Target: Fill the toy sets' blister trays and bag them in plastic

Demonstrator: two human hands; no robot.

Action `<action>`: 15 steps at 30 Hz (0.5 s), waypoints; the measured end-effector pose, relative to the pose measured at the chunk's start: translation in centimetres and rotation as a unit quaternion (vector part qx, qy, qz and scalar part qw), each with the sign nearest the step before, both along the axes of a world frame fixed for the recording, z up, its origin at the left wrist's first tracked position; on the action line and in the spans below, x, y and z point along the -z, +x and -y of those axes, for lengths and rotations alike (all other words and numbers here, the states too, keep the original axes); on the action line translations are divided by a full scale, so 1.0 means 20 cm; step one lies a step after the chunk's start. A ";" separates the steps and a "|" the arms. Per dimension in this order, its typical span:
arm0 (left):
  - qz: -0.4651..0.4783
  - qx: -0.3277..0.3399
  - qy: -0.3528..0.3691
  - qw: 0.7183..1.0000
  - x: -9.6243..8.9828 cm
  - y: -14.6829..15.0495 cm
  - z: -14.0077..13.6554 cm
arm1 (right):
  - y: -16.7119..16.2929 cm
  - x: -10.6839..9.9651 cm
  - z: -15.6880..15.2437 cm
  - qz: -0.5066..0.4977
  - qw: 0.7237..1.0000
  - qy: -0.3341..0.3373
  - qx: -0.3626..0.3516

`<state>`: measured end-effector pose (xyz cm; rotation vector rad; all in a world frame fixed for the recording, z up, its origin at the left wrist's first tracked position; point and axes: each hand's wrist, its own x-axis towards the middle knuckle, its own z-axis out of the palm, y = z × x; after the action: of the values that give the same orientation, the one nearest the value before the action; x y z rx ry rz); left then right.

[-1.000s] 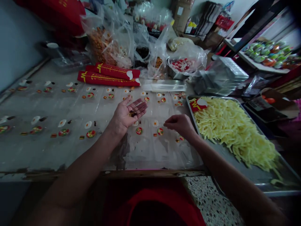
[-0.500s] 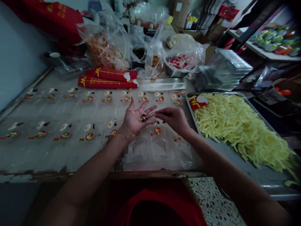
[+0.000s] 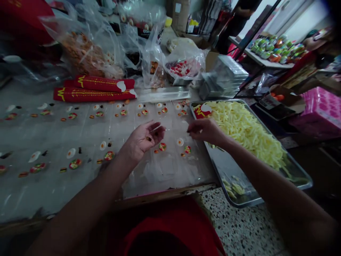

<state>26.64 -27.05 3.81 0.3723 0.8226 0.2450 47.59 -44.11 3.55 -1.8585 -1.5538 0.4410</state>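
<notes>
My left hand point(image 3: 142, 138) is palm up with its fingers curled into a cup, holding small dark brown-and-amber pieces point(image 3: 148, 139). To its right, my right hand point(image 3: 204, 130) pinches one tiny dark piece point(image 3: 188, 132) at the fingertips, above the clear plastic packaging. Rows of clear plastic compartments point(image 3: 157, 167) cover the table. Many of them hold a small fried-egg shape point(image 3: 180, 142), a round pizza-like piece point(image 3: 187, 149) and a mini burger shape point(image 3: 182, 154). Similar dark bits lie beside several of the eggs; none shows beside the egg nearest my right hand.
Right of my hands, a metal tray point(image 3: 226, 197) carries pale yellow fry-like strips point(image 3: 247, 131). Red cartons point(image 3: 93, 94) lie behind, with filled plastic bags point(image 3: 87, 53) and stacked clear boxes point(image 3: 231, 74). Pink wrapped packs point(image 3: 321, 112) stand far right. Someone in dark clothing point(image 3: 239, 17) stands at the back.
My view has swung right. My right hand has moved away from the left palm with a dark piece pinched, and my left fingers have curled from spread to cupped.
</notes>
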 end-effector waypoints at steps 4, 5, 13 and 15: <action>-0.035 -0.088 0.006 0.996 -0.03 -0.07 -0.05 | 0.03 0.14 0.12 0.097 0.989 -0.006 -0.108; -0.030 -0.087 -0.004 0.996 -0.04 -0.08 -0.06 | 0.03 0.16 0.11 0.126 0.983 -0.010 -0.136; -0.045 -0.069 0.042 0.996 -0.01 -0.31 -0.10 | -0.01 0.13 0.03 0.192 0.967 -0.046 -0.159; -0.063 -0.096 0.062 0.991 0.01 -0.37 -0.13 | -0.02 0.14 0.05 0.158 0.976 -0.058 -0.142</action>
<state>19.18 -24.45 3.56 0.4299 0.9721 0.4564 47.11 -45.13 0.85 -1.8682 -2.0615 0.3830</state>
